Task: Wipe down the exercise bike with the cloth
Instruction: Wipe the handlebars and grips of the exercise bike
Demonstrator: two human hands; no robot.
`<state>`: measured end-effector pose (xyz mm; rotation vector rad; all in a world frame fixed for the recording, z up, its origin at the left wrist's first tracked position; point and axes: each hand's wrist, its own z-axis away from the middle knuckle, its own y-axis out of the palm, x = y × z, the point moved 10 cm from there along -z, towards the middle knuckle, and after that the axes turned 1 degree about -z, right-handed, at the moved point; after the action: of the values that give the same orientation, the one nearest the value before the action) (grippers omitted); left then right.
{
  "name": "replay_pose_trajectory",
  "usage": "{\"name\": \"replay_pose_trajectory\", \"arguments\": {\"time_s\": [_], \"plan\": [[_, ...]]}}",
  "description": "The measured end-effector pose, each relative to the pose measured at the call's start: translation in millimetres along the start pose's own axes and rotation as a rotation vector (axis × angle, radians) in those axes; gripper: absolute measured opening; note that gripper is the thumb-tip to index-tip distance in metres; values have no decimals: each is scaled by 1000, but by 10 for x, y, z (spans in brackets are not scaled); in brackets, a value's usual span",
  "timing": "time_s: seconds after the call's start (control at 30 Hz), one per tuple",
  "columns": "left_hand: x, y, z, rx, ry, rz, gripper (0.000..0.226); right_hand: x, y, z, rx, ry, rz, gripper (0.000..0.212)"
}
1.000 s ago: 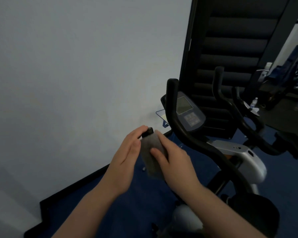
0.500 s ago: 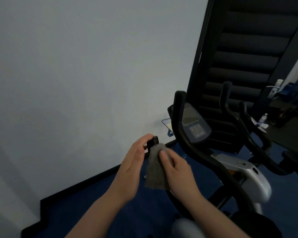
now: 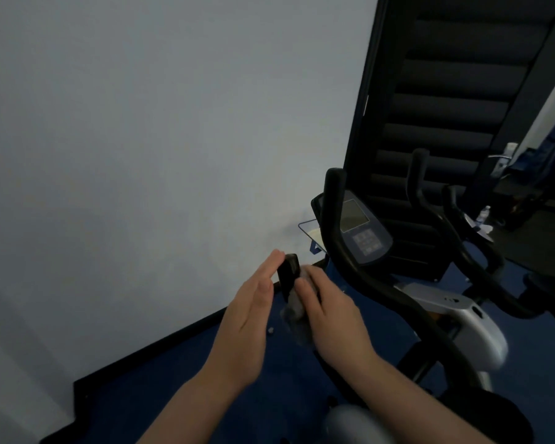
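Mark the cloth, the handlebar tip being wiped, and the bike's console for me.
cloth [image 3: 297, 307], head view, pale fold below the fingers.
handlebar tip [image 3: 288, 273], head view, black end between the hands.
console [image 3: 361, 233], head view, panel between screen and keypad.

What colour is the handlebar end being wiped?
Black; the handlebar end shows best in the head view, between the left hand and the cloth-holding right hand.

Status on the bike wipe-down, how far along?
Nothing shows as finished. In hand: right hand presses the grey cloth around the black left handlebar tip, with the left hand flat alongside. Left: grey console, black curved bars, silver frame.
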<state>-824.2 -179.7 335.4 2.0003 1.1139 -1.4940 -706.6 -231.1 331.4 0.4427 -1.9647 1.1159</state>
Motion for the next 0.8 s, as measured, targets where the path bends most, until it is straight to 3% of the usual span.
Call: {"name": "replay_pose_trajectory", "arguments": {"time_s": [0.07, 0.13, 0.27, 0.37, 0.5, 0.63, 0.8], "plan": [[-5, -2, 26, -27, 17, -17, 48, 27, 26, -109, 45, 57, -106, 30], [-35, 10, 40, -53, 49, -69, 46, 143, 6, -220, -20, 79, -130, 36], [-84, 24, 3, -79, 104, -94, 47, 400, 56, -13, -123, -67, 141, 35], [-118, 81, -61, -21, 167, -193, 52, 248, 45, 251, -29, -120, 431, 47], [-157, 147, -100, 9, 285, -304, 50, 65, -31, 153, 130, -9, 436, 30], [-162, 60, -179, -34, 367, -291, 40, 242, 35, 123, -84, -70, 641, 34], [-84, 105, -184, -71, 457, -315, 38, 13, -157, 769, -137, -70, 647, 58]]}}
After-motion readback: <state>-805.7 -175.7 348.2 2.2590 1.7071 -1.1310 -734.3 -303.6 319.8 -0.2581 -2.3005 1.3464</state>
